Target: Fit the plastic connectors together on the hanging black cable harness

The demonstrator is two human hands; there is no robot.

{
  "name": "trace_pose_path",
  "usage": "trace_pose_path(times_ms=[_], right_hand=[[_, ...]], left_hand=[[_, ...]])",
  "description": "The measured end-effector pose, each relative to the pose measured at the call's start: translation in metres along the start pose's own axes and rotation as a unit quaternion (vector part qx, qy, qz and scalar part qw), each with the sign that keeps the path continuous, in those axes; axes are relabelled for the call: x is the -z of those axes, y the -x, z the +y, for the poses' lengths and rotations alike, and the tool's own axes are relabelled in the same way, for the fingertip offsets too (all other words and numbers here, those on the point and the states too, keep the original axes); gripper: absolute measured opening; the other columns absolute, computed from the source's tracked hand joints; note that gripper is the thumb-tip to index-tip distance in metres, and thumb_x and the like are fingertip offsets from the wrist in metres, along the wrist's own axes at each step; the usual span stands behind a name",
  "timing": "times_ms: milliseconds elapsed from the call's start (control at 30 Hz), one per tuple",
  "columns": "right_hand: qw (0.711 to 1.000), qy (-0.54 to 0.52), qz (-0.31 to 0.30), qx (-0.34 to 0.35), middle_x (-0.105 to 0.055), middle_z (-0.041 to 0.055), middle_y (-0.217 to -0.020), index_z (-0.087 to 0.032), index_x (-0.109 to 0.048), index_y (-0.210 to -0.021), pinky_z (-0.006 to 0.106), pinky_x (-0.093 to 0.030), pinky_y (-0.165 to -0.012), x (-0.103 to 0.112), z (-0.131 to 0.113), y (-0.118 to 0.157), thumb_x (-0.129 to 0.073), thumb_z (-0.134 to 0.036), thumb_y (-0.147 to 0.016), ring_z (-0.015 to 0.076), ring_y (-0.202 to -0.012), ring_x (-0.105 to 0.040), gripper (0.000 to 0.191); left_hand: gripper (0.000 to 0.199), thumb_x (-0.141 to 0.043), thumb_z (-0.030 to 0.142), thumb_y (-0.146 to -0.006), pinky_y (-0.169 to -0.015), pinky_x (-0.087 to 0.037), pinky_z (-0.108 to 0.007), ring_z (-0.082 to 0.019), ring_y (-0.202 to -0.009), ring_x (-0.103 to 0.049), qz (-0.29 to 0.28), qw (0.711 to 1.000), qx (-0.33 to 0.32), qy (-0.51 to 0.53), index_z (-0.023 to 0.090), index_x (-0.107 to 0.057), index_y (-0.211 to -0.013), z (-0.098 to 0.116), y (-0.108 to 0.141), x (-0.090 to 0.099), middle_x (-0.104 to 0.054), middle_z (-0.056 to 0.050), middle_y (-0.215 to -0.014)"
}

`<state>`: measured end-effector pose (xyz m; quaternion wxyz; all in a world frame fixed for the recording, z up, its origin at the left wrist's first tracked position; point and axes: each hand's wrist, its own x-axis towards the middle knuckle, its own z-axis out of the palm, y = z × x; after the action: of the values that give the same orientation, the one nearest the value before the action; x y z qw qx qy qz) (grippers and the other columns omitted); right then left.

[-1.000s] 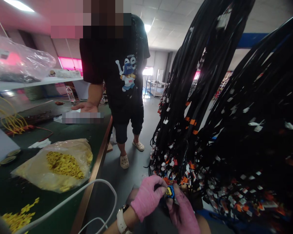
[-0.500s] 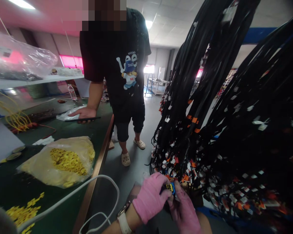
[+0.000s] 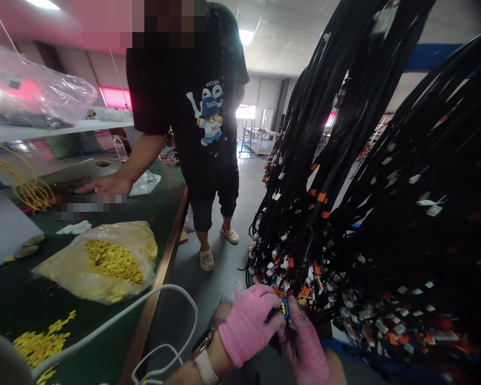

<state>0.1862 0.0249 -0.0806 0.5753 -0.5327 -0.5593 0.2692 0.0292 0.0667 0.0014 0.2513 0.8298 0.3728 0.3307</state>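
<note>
A small blue and yellow connector (image 3: 284,308) sits between my two pink-gloved hands. My left hand (image 3: 251,324), with a white-strapped watch at the wrist, has its fingers curled against the connector's left side. On the other side, my right hand (image 3: 305,344) is closed round the connector, its thumb upright beside it. The lower fingers of both hands overlap and are partly hidden. Just behind them hang black cable bundles (image 3: 296,214) ending in many white and orange connectors.
A person in a black shirt (image 3: 196,96) stands ahead, one arm over the green table (image 3: 104,331). On it lie a bag of yellow parts (image 3: 116,262) and loose yellow pieces (image 3: 44,339). A white cable (image 3: 116,320) loops past the table's edge.
The other person's hand has moved left over the table. My left hand has turned slightly on the connector, and less of its yellow face shows.
</note>
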Motion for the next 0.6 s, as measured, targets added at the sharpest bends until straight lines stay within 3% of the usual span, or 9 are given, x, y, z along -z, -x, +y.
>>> trace_pose_path(times_ms=[300, 467, 600], right_hand=[[0.98, 0.131, -0.011, 0.147, -0.064, 0.0035, -0.124, -0.037, -0.046, -0.132, 0.04, -0.051, -0.094, -0.002, 0.001, -0.001, -0.064, -0.013, -0.077, 0.0265, -0.11, -0.061, 0.062], [0.947, 0.22, -0.028, 0.234, -0.064, 0.0103, -0.121, -0.026, -0.035, -0.141, 0.038, -0.055, -0.087, -0.001, 0.001, -0.004, -0.056, -0.017, -0.083, 0.0274, -0.107, -0.063, 0.062], [0.92, 0.267, -0.004, 0.286, -0.064, 0.0143, -0.119, -0.022, -0.032, -0.142, 0.041, -0.057, -0.084, 0.003, 0.012, -0.004, -0.05, -0.022, -0.086, 0.0285, -0.105, -0.064, 0.059]], left_hand=[[0.009, -0.063, 0.017, -0.077, -0.081, -0.047, -0.031, -0.019, -0.089, -0.06, 0.026, 1.0, 0.014, 0.001, 0.02, -0.067, -0.085, -0.001, 0.004, -0.006, -0.066, -0.005, -0.093], [0.014, -0.064, 0.012, -0.075, -0.078, -0.049, -0.031, -0.019, -0.087, -0.059, 0.056, 0.998, -0.007, -0.016, 0.02, -0.066, -0.087, -0.002, 0.006, -0.009, -0.065, -0.005, -0.093], [0.018, -0.058, 0.014, -0.077, -0.078, -0.048, -0.033, -0.02, -0.087, -0.058, 0.069, 0.995, -0.049, -0.044, 0.019, -0.063, -0.094, 0.002, 0.005, -0.011, -0.063, -0.006, -0.095]])
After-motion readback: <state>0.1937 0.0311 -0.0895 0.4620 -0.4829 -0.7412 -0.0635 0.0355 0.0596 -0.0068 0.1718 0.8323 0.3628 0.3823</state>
